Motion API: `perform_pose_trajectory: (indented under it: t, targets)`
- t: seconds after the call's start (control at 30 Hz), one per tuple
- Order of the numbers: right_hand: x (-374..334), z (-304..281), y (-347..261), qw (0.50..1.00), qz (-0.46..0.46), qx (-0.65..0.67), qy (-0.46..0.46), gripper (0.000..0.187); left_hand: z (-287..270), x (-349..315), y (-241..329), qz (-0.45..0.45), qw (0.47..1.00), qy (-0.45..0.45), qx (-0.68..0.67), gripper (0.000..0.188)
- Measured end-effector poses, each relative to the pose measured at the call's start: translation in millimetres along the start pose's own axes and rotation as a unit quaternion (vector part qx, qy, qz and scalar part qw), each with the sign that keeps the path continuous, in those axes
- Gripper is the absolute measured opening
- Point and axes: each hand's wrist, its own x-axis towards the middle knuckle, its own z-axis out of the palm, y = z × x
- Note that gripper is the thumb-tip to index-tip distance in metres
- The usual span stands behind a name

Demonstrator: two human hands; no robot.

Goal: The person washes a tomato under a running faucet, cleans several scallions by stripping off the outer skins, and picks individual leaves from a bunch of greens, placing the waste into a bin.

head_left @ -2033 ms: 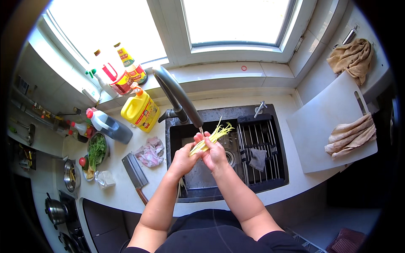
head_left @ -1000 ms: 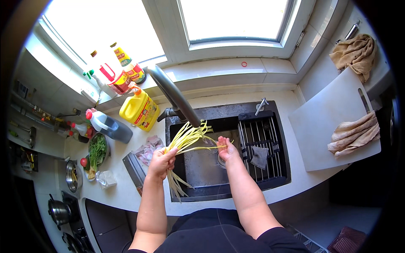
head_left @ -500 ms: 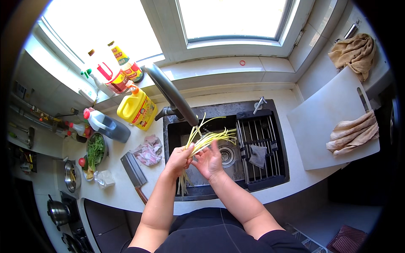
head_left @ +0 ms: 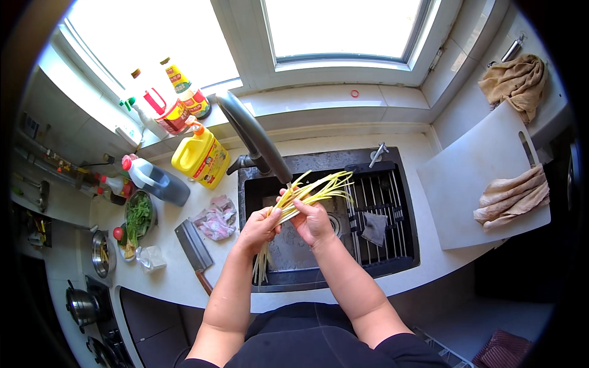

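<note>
A bunch of yellow chives (head_left: 330, 189) lies across both my hands over the dark sink (head_left: 319, 158), under the black faucet (head_left: 261, 142). My left hand (head_left: 260, 231) is closed round the pale stem end, whose loose ends hang down below the fist. Further along the bunch, my right hand (head_left: 313, 225) grips it, thumb on top and fingers curled beneath. The leafy tips fan out to the right, reaching over the black drying rack (head_left: 402, 224). Close under the spout, water seems to run onto the bunch.
Left of the sink lie a cleaver (head_left: 194, 245) and a crumpled cloth (head_left: 216, 219). A yellow jug (head_left: 201, 158) stands behind them. A bowl of greens (head_left: 141, 216) sits further left. A white cutting board (head_left: 472, 175) with a cloth (head_left: 512, 199) is on the right.
My right hand has gone from open beside the chives to closed on them. The bunch's tips have shifted right and slightly up.
</note>
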Motion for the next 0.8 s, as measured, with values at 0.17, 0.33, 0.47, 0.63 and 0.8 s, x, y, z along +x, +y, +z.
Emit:
perform_pose_trajectory:
  t: [0.17, 0.33, 0.47, 0.63, 0.8]
  targets:
    - [6, -6, -6, 0.994, -0.001, -0.109, 0.013, 0.025, 3, 1, 1, 0.02, 0.999, 0.034, 0.018, 0.025]
    - [13, -6, -1, 0.968, -0.033, -0.214, 0.127, 0.015, 7, 2, 4, 0.022, 0.998, 0.037, 0.053, 0.024]
    - [13, -8, 2, 0.978, -0.036, -0.186, 0.089, 0.017, 2, 2, 0, 0.012, 0.998, 0.028, 0.056, 0.023]
    - [13, -6, 2, 0.987, -0.02, -0.137, 0.08, 0.018, 3, -2, 1, 0.006, 0.999, 0.006, 0.052, 0.03]
    - [10, -10, 4, 0.981, -0.025, -0.131, 0.14, 0.016, 8, -8, 9, -0.006, 0.999, 0.003, 0.043, 0.032]
